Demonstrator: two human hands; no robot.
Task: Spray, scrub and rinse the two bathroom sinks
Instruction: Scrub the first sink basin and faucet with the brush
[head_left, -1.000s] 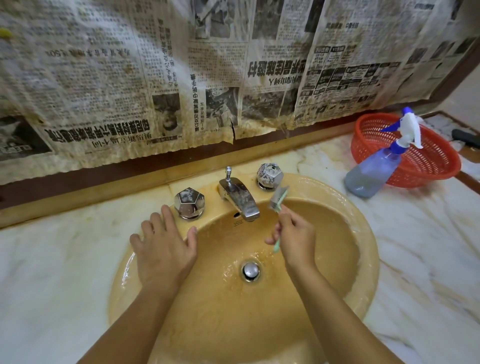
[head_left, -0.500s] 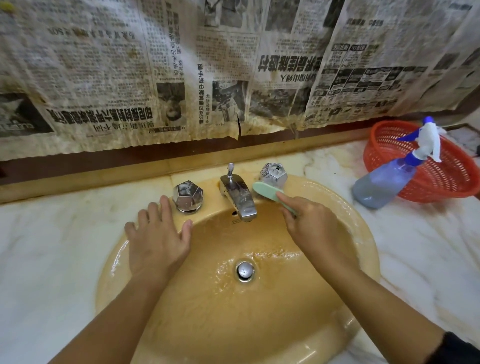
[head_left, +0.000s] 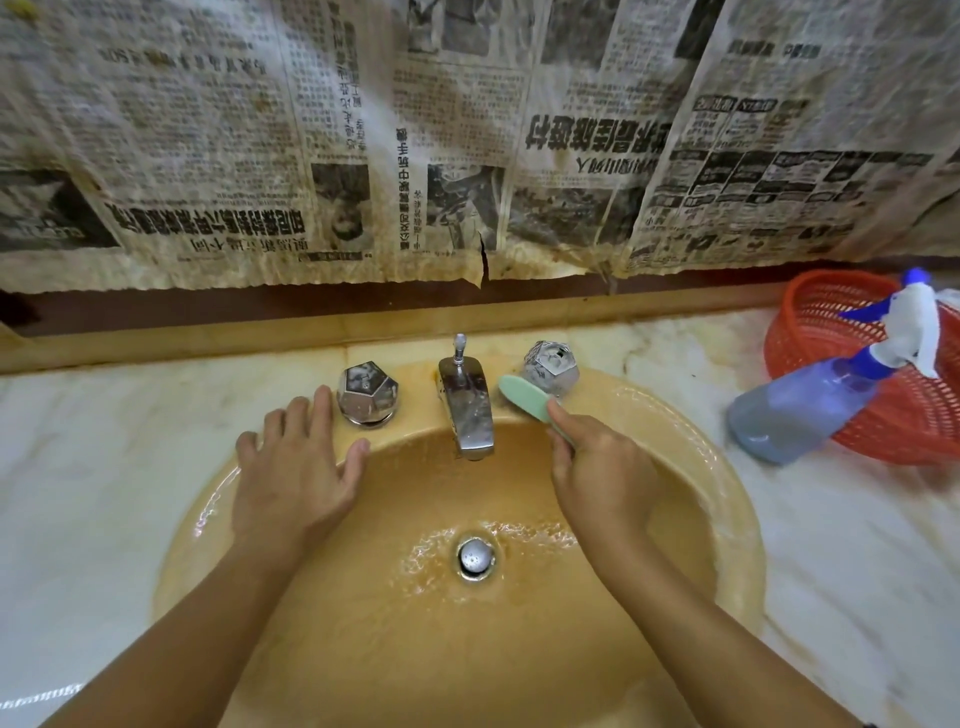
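A yellow oval sink (head_left: 691, 431) fills the middle of the view, wet around its chrome drain (head_left: 475, 557). My right hand (head_left: 597, 467) grips a pale green brush (head_left: 524, 397), whose head lies on the sink's back ledge between the chrome faucet (head_left: 465, 405) and the right faceted knob (head_left: 550, 366). My left hand (head_left: 296, 467) rests flat on the sink's left rim, fingers spread, just beside the left knob (head_left: 366, 392). A blue spray bottle (head_left: 810, 410) leans against a red basket at the right.
The red mesh basket (head_left: 831, 312) stands on the marble counter (head_left: 93, 441) at the far right. Stained newspaper (head_left: 363, 145) covers the wall behind the sink. A narrow yellow ledge (head_left: 208, 338) runs along the back of the counter.
My right hand turned the brush from upright to lying flat and brought its head onto the ledge beside the faucet. My left hand stayed on the rim.
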